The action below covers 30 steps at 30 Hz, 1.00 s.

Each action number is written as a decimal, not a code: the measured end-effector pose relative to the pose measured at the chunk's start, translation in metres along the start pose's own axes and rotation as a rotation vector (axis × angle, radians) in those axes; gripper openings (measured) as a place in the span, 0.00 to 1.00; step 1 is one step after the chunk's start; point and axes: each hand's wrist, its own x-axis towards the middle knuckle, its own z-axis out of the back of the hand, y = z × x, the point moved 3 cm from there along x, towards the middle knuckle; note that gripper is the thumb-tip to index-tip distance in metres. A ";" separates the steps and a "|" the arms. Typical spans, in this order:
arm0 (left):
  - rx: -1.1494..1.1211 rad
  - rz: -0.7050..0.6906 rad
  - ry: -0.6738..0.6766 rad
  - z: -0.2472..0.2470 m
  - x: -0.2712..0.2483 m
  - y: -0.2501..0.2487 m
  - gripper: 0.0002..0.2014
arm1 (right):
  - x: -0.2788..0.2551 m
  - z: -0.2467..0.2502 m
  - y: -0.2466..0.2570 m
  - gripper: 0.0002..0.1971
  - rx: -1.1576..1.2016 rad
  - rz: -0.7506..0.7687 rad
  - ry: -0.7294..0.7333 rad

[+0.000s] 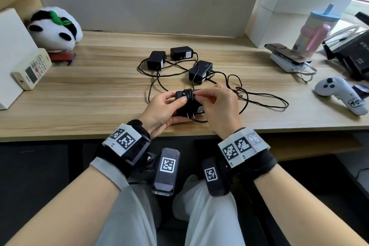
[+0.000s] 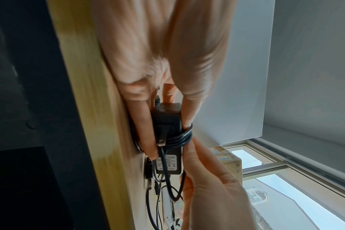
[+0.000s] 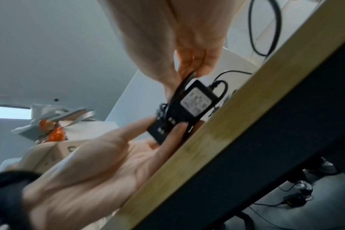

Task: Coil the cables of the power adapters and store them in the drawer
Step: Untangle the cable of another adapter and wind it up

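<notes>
While the left hand [image 1: 159, 110] grips the black rectangular power adapter [image 1: 186, 106] just above the near edge of the light wooden counter [image 1: 99, 90], the right hand [image 1: 217, 106] pinches its thin black cable [image 1: 189, 95], looped around the adapter's body. Beyond the hands, three more black adapters [image 1: 180, 53] sit in tangled cables; a white game controller [image 1: 339, 94] lies far right.

**What sits on the counter**

The wooden counter [image 1: 99, 86] holds three black power adapters [image 1: 200, 72] with tangled cables [image 1: 259, 104]. A toy panda [image 1: 56, 28] and a remote [image 1: 33, 70] sit at the left. A white game controller [image 1: 339, 94] and a cup [image 1: 315, 26] sit at the right.
</notes>
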 end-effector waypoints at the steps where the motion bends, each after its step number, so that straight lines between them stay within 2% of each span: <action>1: 0.003 -0.004 -0.004 0.000 0.000 0.000 0.08 | -0.003 -0.003 0.002 0.07 -0.030 0.008 -0.023; 3: 0.006 -0.006 -0.011 0.002 -0.001 0.001 0.10 | -0.004 -0.007 0.004 0.08 -0.049 0.030 -0.032; 6: 0.009 -0.006 -0.004 0.002 -0.002 0.001 0.14 | 0.002 -0.003 0.000 0.07 0.029 0.013 0.041; 11: -0.006 0.004 0.014 0.001 -0.002 0.000 0.15 | 0.011 0.008 -0.004 0.08 0.112 0.029 0.214; 18: -0.015 -0.020 0.009 0.000 0.000 0.000 0.14 | 0.019 0.013 -0.008 0.08 0.057 0.103 0.294; 21: -0.006 -0.023 -0.005 0.000 0.001 0.000 0.13 | 0.017 0.013 -0.010 0.08 0.066 0.094 0.263; 25: -0.012 -0.027 -0.025 -0.001 0.001 -0.001 0.14 | 0.006 0.005 -0.008 0.08 0.141 0.015 0.133; 30: -0.058 0.007 -0.038 -0.003 -0.003 -0.006 0.12 | 0.006 -0.002 -0.004 0.07 0.187 -0.072 0.108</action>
